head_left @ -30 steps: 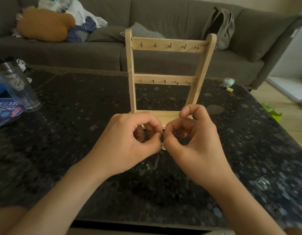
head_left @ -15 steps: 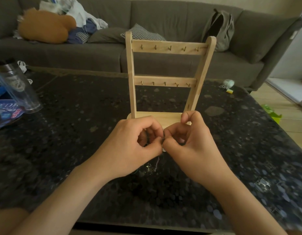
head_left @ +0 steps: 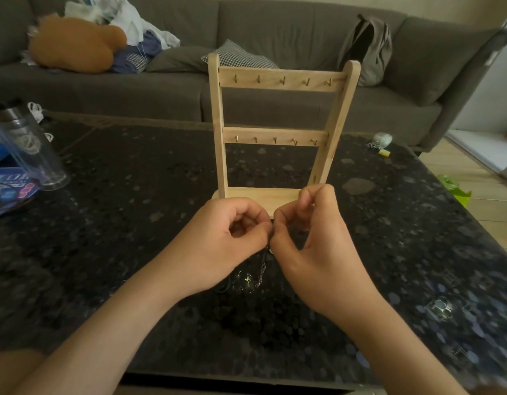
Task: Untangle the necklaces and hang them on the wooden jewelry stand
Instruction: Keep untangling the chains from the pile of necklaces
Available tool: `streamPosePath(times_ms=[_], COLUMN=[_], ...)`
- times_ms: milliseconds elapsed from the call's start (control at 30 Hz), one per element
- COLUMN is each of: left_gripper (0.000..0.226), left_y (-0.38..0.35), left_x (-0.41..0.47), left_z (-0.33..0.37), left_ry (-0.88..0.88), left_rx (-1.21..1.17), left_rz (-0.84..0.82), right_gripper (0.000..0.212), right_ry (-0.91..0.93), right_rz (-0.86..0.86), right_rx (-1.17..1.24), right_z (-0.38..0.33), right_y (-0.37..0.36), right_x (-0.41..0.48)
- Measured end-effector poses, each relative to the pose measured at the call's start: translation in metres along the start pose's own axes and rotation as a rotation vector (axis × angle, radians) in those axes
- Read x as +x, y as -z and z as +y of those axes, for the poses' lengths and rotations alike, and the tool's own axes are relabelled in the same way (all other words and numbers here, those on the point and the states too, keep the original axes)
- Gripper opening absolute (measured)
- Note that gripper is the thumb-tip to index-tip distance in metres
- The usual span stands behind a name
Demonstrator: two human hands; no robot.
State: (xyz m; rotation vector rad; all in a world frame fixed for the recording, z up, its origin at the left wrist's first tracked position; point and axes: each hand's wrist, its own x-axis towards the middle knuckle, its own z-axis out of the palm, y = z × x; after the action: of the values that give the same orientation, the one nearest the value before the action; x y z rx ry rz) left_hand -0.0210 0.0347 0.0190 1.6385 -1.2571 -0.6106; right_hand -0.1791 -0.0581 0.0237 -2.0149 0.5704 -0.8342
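Chain (head_left: 263, 269) pinched between thumb and forefinger of left hand (head_left: 218, 243) and right hand (head_left: 312, 246), tips nearly touching, just before stand (head_left: 275, 136); tail dangling to table (head_left: 132, 209). Hold pinches close, tease strands apart gently, never tug tight.

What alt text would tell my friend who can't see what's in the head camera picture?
The left hand and right hand pinch a thin necklace chain together, its end dangling onto a dark speckled table. Right behind them stands a wooden jewelry stand with two rows of bare hooks, a grey sofa beyond.
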Motion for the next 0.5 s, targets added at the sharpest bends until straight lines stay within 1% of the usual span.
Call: streamPosePath(times_ms=[133,367,500], left_gripper=[0.013,0.015,0.019], left_y=[-0.0015,-0.0032,0.0011], left_x=[0.0006,-0.0027,-0.0018], left_z=[-0.0012,0.0048,0.0042], left_ry=[0.016,0.019,0.030], left_rx=[0.035,0.077,0.085], left_rz=[-0.039,-0.091,-0.106], right_gripper=[0.034,0.023,0.021], right_ry=[-0.030,-0.147,-0.135], right_rz=[-0.039,-0.090,-0.143], right_rx=[0.029,0.212,0.204], right_z=[-0.0005,-0.0006,-0.0014], right_y=[-0.0009,0.0021,0.0031], right_x=[0.0012,0.0041,0.0033])
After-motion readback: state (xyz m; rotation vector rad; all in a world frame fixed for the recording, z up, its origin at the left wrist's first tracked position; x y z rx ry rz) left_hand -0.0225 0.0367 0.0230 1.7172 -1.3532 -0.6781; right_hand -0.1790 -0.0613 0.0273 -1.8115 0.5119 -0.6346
